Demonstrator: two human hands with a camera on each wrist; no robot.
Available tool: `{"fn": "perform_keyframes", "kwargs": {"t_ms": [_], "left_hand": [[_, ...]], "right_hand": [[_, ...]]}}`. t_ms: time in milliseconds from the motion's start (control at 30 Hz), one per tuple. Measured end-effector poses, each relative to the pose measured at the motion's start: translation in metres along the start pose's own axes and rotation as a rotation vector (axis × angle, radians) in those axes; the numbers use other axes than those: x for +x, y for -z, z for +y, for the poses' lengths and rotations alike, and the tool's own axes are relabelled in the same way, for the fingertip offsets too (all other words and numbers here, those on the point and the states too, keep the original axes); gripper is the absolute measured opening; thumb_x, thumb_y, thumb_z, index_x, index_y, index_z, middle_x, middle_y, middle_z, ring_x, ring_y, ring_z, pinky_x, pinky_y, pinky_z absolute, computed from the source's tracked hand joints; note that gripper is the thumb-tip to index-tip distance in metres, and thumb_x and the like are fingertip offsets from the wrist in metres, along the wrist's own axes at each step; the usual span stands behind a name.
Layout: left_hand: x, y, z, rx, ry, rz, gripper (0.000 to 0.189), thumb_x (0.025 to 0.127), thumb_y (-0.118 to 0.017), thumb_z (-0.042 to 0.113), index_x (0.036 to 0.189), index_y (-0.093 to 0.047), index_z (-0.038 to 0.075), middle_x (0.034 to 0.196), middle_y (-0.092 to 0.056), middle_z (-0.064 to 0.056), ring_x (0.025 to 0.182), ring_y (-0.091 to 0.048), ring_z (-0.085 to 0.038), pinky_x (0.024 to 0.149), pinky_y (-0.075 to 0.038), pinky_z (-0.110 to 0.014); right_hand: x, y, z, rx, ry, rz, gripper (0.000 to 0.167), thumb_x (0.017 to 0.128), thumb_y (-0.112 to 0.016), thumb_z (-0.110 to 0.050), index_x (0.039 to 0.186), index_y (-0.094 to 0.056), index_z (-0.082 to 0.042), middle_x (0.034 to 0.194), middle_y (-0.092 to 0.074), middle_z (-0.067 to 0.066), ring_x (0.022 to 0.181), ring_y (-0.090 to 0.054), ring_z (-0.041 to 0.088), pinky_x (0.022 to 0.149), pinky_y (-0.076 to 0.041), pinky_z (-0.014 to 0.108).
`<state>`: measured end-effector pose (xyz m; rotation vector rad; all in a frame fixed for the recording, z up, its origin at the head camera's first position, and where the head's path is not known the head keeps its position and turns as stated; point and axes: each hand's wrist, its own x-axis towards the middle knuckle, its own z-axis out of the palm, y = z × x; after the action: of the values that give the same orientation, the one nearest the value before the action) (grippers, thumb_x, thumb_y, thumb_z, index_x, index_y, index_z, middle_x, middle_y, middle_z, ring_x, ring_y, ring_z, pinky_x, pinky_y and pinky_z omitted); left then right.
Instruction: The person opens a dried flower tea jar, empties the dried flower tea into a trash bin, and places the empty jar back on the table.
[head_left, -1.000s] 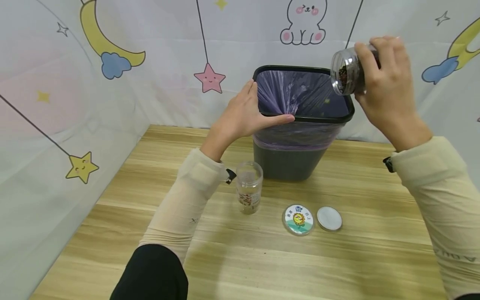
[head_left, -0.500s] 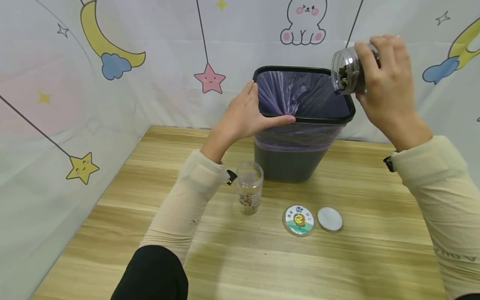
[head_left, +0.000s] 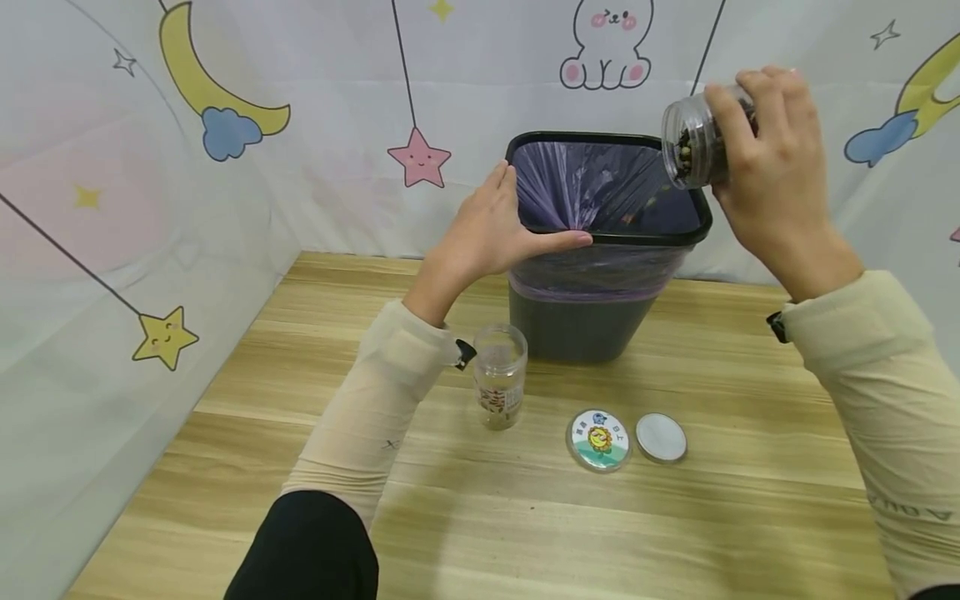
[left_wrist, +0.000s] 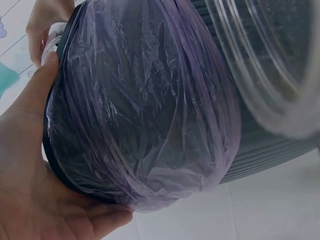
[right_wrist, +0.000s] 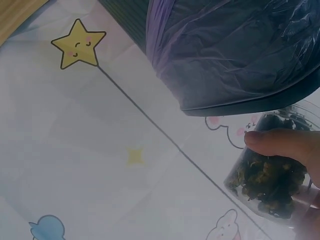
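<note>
High at the right of the head view, my right hand [head_left: 772,158] grips a clear jar [head_left: 693,142], tilted with its mouth over the bin's right rim. Dark, dried, tea-like pieces [right_wrist: 270,177] fill much of it in the right wrist view. Loose bits fall inside the dark grey bin [head_left: 573,329], which has a purple plastic liner [left_wrist: 135,95] folded over its black rim. My left hand [head_left: 487,221] rests on the rim's near left corner, thumb straight along the front edge and fingers extended along the left side.
An open clear jar [head_left: 500,375] with a printed label stands upright before the bin, beside my left wrist. Two round lids lie on the wooden table [head_left: 675,525]: a sunflower-print lid [head_left: 598,440] and a plain silvery-white lid [head_left: 661,437]. A cartoon-printed cloth [head_left: 337,100] hangs close behind.
Pieces have shifted toward the tilted jar's mouth, and some are now dropping into the bin. My right hand has tipped the jar very slightly; my left hand stays on the rim.
</note>
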<state>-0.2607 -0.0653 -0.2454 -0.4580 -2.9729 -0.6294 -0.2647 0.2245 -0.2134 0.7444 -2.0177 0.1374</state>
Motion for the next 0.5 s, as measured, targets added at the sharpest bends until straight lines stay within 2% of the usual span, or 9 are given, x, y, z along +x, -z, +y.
{"fn": "perform_keyframes", "kwargs": {"t_ms": [333, 500], "left_hand": [[0.0004, 0.0024, -0.0023, -0.013, -0.018, 0.001, 0.138, 0.068, -0.058, 0.090, 0.159, 0.000, 0.003, 0.166, 0.004, -0.010, 0.152, -0.001, -0.021, 0.120, -0.013, -0.033], [0.0014, 0.0017, -0.0027, -0.017, -0.024, 0.001, 0.139, 0.067, -0.058, 0.090, 0.159, -0.001, 0.003, 0.166, 0.002, -0.011, 0.152, -0.002, -0.022, 0.120, -0.013, -0.034]], "right_hand": [[0.0012, 0.0017, 0.0001, -0.037, 0.046, -0.004, 0.065, 0.076, -0.058, 0.018, 0.138, -0.047, 0.003, 0.132, -0.047, 0.036, 0.127, -0.039, 0.053, 0.118, -0.020, 0.051], [0.0003, 0.0019, 0.0014, -0.047, 0.040, 0.013, 0.063, 0.077, -0.057, 0.018, 0.138, -0.048, 0.003, 0.133, -0.047, 0.036, 0.127, -0.040, 0.053, 0.118, -0.021, 0.050]]}}
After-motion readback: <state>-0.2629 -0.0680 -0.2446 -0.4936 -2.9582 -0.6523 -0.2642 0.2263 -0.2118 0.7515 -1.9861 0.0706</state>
